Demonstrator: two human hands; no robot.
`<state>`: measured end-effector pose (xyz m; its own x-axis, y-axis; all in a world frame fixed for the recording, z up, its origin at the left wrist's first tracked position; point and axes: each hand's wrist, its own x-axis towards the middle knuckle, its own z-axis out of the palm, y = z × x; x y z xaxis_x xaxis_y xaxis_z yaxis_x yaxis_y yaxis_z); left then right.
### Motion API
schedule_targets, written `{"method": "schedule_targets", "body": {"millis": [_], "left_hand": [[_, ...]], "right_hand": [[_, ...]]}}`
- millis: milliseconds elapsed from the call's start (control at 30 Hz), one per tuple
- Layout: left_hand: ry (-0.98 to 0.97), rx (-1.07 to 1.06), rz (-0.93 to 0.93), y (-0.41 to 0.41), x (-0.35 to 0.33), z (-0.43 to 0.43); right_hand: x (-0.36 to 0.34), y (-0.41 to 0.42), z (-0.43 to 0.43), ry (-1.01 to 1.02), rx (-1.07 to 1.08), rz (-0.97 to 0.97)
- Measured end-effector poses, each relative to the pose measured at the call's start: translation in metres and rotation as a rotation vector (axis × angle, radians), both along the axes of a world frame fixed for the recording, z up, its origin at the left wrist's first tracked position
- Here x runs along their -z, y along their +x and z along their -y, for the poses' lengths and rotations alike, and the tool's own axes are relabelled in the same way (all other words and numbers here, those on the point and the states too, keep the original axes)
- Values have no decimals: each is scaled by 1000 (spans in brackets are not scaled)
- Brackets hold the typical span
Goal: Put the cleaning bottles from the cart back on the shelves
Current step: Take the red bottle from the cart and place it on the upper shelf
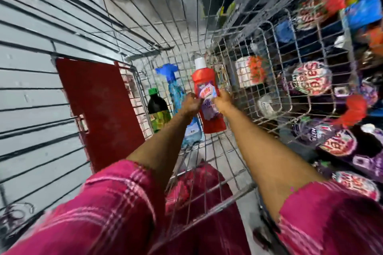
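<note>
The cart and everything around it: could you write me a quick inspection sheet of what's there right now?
Surface: wire cart, mesh floor partly bare.
Job's things: red bottle with white cap, lifted upright; blue spray bottle and dark bottle with green cap stand in the cart.
Clutter: red flap on the cart's left side.
Grippers: left hand and right hand both grip the red bottle's label area.
Cables: nothing seen.
Surroundings: shelves of colourful packets on the right, blurred; grey panelled wall on the left.
</note>
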<state>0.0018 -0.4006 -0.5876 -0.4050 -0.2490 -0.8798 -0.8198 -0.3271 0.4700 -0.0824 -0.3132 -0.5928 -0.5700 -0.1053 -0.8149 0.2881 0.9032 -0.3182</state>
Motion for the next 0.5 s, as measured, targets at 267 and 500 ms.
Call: {"method": "schedule_targets", "body": {"millis": [267,500], "left_hand": [[-35,-76,38,-16,23,-8],[-2,-191,-284,-16,-44,-4]], "right_hand": [[22,-1,-5,-30,256,24],[-69,-23,-8,-224,205,-36]]}}
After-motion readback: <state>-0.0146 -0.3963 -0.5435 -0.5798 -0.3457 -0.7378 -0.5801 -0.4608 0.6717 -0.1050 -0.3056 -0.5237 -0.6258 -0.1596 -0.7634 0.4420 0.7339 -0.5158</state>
